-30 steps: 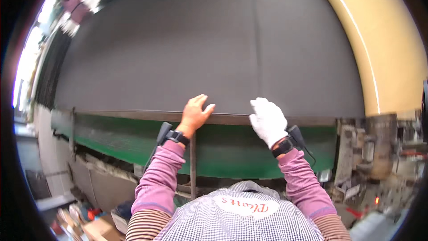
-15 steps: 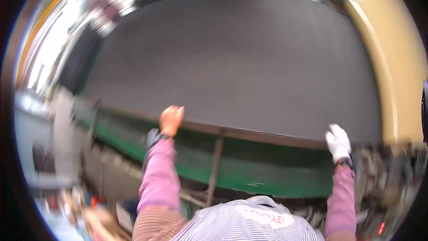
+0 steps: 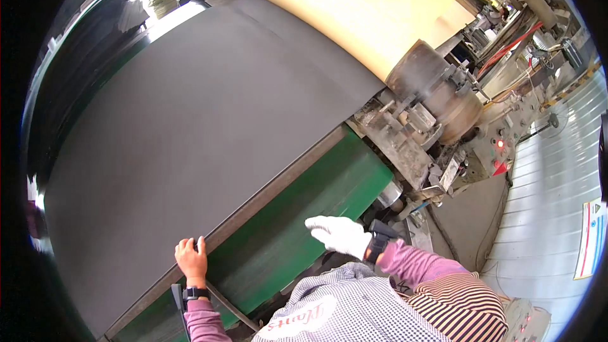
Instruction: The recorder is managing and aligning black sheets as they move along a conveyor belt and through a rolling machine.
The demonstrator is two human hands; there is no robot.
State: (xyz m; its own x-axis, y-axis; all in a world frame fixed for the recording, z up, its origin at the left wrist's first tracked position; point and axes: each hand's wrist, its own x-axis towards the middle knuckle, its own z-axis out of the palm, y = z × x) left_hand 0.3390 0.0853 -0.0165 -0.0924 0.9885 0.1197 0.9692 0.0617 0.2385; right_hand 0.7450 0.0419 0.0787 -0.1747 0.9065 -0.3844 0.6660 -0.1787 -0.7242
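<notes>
My left hand (image 3: 192, 261), bare and with a dark band on the wrist, rests at the near edge of a wide dark grey sheet (image 3: 190, 114). Its fingers are slightly bent and the thumb stands apart; I see nothing held in it. My right hand (image 3: 341, 235) wears a white glove and hovers in front of the green panel (image 3: 297, 196) below the sheet's edge. Its fingers are stretched out toward the left, with nothing in them. The sheet lies flat and reaches the large tan roll (image 3: 354, 12) at its far right side.
Beside the tan roll sits a rusty drum (image 3: 437, 88) with brackets and machine parts. A control panel (image 3: 494, 152) with a lit red lamp stands at the right, near a pale corrugated wall (image 3: 551, 177). A thin metal bar (image 3: 231, 304) slants below the sheet's edge.
My view has swung right, bringing the roll's end and drum into sight. My right hand has come inward from the sheet's edge; my left hand remains at that edge.
</notes>
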